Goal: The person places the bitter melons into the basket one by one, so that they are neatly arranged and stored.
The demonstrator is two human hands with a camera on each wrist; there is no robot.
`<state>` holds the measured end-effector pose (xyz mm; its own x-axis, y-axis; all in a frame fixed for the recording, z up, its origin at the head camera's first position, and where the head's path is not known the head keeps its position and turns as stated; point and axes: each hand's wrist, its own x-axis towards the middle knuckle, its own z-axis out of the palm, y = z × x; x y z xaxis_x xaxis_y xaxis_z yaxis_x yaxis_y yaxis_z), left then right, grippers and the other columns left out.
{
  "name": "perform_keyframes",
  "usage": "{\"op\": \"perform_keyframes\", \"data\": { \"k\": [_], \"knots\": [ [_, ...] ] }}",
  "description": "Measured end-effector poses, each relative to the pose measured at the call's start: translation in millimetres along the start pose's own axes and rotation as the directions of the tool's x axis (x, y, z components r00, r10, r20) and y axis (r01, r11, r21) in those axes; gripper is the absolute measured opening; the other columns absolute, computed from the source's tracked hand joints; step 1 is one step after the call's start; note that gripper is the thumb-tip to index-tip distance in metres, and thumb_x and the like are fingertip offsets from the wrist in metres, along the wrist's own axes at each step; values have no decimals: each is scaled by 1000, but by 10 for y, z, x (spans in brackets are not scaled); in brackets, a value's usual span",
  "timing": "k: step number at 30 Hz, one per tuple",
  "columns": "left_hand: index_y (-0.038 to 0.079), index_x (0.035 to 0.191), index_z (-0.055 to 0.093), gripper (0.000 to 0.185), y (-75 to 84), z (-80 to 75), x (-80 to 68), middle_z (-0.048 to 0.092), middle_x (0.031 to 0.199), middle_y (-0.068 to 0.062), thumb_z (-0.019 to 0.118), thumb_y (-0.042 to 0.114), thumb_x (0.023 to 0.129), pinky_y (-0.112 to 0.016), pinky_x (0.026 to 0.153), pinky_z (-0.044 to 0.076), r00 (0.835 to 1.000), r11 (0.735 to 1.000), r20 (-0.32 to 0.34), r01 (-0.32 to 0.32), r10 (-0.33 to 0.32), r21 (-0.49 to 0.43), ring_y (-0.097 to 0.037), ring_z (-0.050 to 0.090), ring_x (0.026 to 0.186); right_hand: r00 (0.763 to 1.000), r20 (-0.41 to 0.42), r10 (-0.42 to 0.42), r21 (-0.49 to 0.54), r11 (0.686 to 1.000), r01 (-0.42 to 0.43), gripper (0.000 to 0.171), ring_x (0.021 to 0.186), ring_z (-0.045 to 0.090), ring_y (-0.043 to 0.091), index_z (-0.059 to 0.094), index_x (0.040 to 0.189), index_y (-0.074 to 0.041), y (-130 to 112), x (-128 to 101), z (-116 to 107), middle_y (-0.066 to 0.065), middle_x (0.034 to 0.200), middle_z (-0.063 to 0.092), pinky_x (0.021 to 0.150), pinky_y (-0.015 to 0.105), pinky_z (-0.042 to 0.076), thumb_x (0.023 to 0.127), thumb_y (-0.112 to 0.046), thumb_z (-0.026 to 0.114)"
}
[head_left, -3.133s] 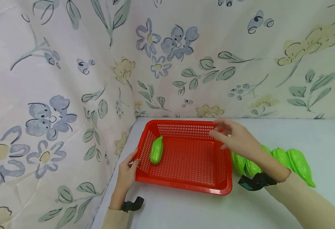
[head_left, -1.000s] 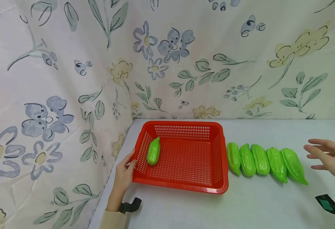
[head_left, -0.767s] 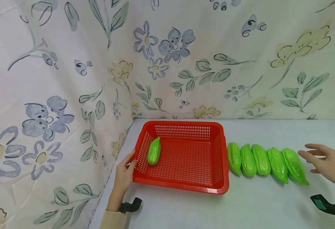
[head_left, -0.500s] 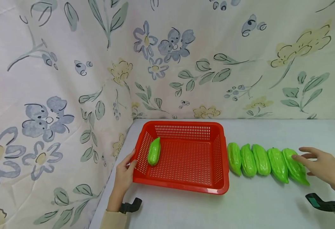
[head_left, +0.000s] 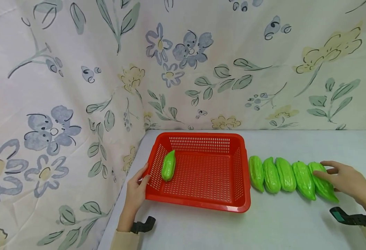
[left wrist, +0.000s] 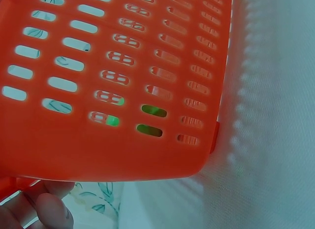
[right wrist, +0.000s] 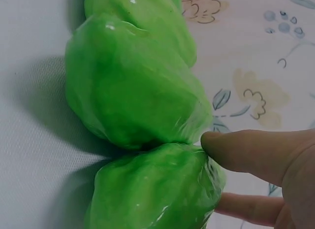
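My left hand (head_left: 136, 187) grips the left rim of a red plastic basket (head_left: 198, 205), which has slotted walls. In the left wrist view its fingertips show below the basket wall (left wrist: 123, 155). Inside the basket, along the left side, lies one shiny green gourd (head_left: 168, 166). At the right, my right hand (head_left: 347, 178) holds the rightmost gourd (head_left: 324, 187) of a row, which still lies on the table. The right wrist view has the thumb (right wrist: 246, 150) at the seam beside the neighbouring gourd (right wrist: 138, 86), a finger on the held gourd's other side (right wrist: 157, 189).
Several more green gourds (head_left: 285, 175) lie side by side between the basket and my right hand. A white cloth covers the table (head_left: 283, 222). Floral curtains (head_left: 233, 69) stand behind it and along its left side.
My right hand was over the basket's right side, then out at the far right. It has since moved left onto the rightmost gourd. My left hand has stayed on the basket.
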<state>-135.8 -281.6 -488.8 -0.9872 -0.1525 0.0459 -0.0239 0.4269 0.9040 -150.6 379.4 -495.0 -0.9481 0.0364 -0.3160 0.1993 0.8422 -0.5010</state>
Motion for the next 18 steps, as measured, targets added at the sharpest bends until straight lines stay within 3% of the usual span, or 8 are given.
{"op": "perform_keyframes", "data": {
  "k": [18],
  "knots": [
    [22, 155, 52, 48, 1, -14, 1, 58, 150, -16, 53, 15, 107, -41, 73, 66, 1000, 1000, 11, 5, -5, -21, -40, 72, 101, 1000, 19, 2, 0, 1000, -3, 85, 81, 71, 37, 30, 144, 21, -28, 1, 5, 55, 126, 45, 65, 42, 64, 105, -50, 55]
  ]
}}
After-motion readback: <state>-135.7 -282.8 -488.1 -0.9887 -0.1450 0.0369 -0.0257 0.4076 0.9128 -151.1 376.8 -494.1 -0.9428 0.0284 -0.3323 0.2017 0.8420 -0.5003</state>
